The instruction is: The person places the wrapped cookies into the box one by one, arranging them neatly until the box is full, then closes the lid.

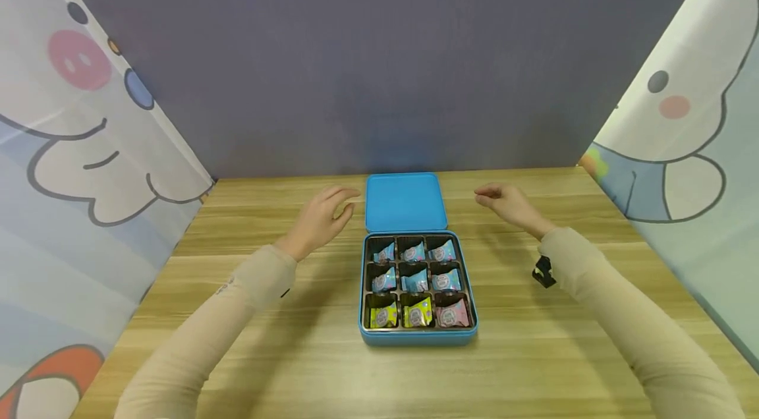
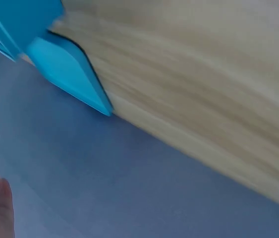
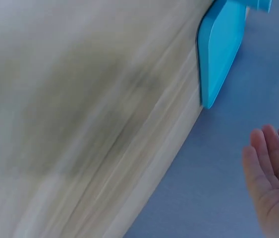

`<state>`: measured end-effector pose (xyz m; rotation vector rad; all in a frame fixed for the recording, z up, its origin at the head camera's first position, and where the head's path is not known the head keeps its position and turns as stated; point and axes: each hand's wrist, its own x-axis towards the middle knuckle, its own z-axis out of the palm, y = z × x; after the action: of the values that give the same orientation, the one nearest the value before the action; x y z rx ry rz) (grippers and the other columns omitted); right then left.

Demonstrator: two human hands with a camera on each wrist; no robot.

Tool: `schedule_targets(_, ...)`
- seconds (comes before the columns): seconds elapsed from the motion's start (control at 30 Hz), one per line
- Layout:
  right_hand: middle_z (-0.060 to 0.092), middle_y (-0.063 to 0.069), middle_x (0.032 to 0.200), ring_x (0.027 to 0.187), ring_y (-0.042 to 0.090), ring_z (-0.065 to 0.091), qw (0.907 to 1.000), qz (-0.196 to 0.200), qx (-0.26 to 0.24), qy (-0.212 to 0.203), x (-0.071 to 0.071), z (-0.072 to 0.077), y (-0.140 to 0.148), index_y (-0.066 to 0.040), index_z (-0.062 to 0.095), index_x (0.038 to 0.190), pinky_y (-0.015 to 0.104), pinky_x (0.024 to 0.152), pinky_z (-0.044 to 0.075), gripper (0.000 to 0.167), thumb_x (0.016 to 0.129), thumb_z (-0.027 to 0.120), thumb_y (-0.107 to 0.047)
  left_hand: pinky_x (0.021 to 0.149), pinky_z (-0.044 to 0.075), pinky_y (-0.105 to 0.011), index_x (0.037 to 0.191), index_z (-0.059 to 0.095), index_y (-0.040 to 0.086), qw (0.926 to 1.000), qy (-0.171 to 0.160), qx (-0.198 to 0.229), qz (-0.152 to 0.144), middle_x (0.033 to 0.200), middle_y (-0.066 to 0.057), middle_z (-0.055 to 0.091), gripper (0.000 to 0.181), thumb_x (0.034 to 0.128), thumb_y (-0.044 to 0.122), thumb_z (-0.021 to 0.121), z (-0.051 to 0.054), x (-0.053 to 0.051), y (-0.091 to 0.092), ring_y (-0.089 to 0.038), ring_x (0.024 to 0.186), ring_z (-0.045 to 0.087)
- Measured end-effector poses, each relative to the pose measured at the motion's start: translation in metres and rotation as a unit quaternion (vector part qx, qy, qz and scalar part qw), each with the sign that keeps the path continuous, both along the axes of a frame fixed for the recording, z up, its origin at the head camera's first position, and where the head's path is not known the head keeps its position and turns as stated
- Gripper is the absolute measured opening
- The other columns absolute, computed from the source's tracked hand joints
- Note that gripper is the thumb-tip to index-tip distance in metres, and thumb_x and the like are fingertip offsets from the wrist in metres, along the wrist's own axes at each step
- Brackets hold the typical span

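Note:
A blue tin (image 1: 418, 338) stands on the table with its lid (image 1: 406, 201) folded back flat behind it. Small wrapped candies lie in the tin's square compartments: blue candies (image 1: 414, 280) in the two back rows, two yellow-green candies (image 1: 418, 313) and one pink candy (image 1: 452, 314) in the front row. Left of the lid, my left hand (image 1: 320, 218) hovers with relaxed fingers, holding nothing. My right hand (image 1: 510, 203) hovers to the right of the lid, apart from it, also holding nothing. In the right wrist view the fingers (image 3: 265, 161) are extended.
A small black object (image 1: 543, 272) lies on the wooden table (image 1: 415, 383) beside the right sleeve. A grey-purple wall (image 1: 379, 63) rises at the table's back edge. Curtains with cartoon figures (image 1: 83, 60) hang at both sides.

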<state>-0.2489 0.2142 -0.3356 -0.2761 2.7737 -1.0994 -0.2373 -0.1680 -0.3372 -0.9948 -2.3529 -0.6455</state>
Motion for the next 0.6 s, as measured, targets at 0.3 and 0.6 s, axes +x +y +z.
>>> schedule_targets(0.3, 0.051, 0.024, 0.128, 0.117, 0.038, 0.048, 0.9997, -0.019, 0.003, -0.017, -0.041, -0.006, -0.008, 0.000, 0.048, 0.131, 0.050, 0.095, 0.042, 0.042, 0.097, 0.047, -0.024, 0.092, 0.047, -0.041, 0.118, 0.060, 0.004, 0.9887, -0.114, -0.090, 0.036, 0.116, -0.011, 0.060, 0.029, 0.0899, 0.010, 0.055, 0.002, -0.059, 0.015, -0.028, 0.108, 0.056)
schedule_targets(0.6, 0.046, 0.026, 0.130, 0.119, 0.040, 0.045, 0.9978, -0.013, -0.009, -0.064, -0.068, -0.015, -0.031, 0.007, 0.045, 0.130, 0.050, 0.097, 0.041, 0.042, 0.095, 0.048, -0.017, 0.098, 0.042, -0.046, 0.124, 0.056, 0.004, 0.9551, -0.235, -0.139, 0.114, 0.126, -0.014, 0.054, 0.034, 0.0919, 0.016, 0.052, -0.015, -0.095, 0.022, -0.033, 0.116, 0.051)
